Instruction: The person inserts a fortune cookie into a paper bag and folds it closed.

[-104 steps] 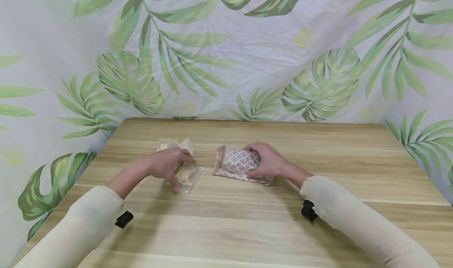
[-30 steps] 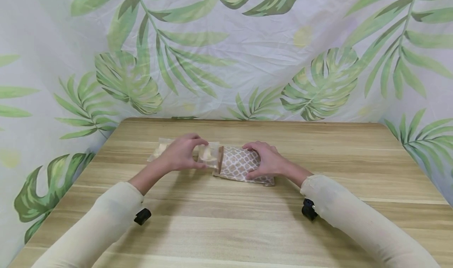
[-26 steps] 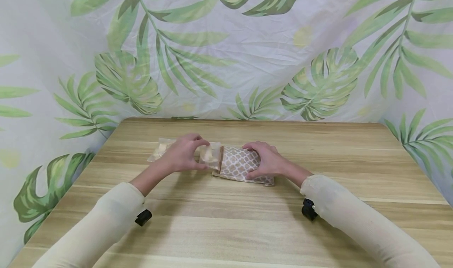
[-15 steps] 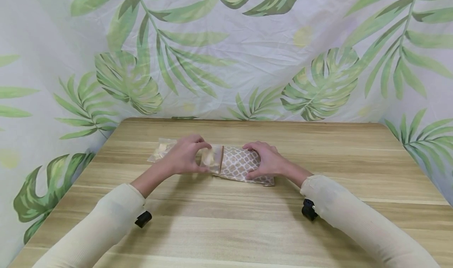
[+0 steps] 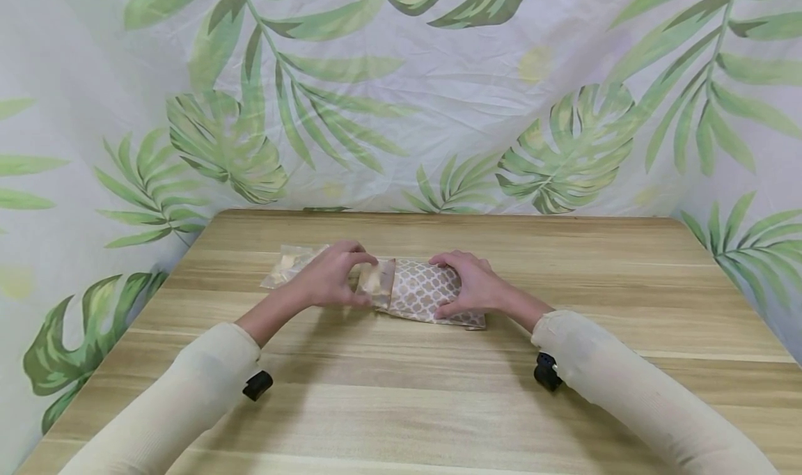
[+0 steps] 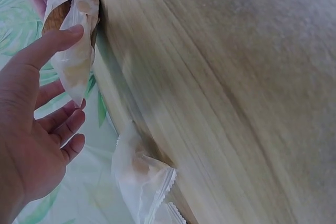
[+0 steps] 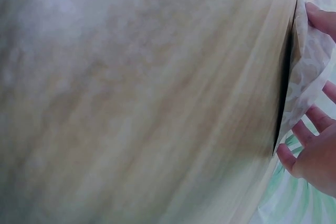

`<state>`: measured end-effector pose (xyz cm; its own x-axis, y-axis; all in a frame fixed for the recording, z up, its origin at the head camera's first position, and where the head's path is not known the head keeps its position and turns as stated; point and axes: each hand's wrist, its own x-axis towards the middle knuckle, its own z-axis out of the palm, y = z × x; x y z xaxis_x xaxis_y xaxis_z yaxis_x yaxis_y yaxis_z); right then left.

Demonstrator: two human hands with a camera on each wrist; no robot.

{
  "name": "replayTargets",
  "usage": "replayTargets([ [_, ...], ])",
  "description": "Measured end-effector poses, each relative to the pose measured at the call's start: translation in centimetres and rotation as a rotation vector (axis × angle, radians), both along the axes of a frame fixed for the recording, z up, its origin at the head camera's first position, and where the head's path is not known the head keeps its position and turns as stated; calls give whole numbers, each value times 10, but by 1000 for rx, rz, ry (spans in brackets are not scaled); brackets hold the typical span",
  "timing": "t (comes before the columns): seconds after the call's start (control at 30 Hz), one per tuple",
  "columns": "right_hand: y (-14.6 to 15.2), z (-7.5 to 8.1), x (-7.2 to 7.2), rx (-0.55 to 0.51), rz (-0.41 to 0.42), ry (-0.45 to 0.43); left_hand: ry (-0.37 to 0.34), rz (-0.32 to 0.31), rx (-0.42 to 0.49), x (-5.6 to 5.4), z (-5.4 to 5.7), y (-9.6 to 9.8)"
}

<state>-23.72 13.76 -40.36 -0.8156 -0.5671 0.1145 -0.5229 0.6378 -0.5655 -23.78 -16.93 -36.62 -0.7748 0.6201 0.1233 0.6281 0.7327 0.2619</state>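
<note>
In the head view my left hand [image 5: 335,274] holds a small clear packet [image 5: 376,280] with pale yellowish contents between thumb and fingers. The packet sits at the left, open end of a white-and-tan patterned paper bag [image 5: 413,290] lying on the table. From the left wrist view, the packet [image 6: 76,72] reaches into the bag's gaping mouth, whose brown inside shows; how deep it goes is hidden. My right hand [image 5: 471,285] grips the bag near its right end, thumb on the near side. The right wrist view shows those fingers along the bag [image 7: 308,64].
More clear packets [image 5: 288,266] lie on the table behind my left wrist, partly covered by it; they also appear in the left wrist view, with crimped edges [image 6: 163,190]. The wooden table [image 5: 401,398] ends at a leaf-printed cloth [image 5: 464,120].
My left hand took a packet from the left group and carried it right to the bag's mouth. Over the last second it has edged slightly further right. The right hand has stayed on the bag.
</note>
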Motion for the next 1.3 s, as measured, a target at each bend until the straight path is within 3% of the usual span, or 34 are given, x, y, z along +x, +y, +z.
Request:
replayTargets([
  [0.7, 1, 0, -1, 1, -1, 0, -83, -23, -4, -1, -8, 15],
  [1.1, 1, -2, -2, 1, -3, 0, -89, -109, -38, -5, -5, 0],
  [1.3, 1, -1, -1, 3, -2, -3, -84, -98, 29, -8, -9, -1],
])
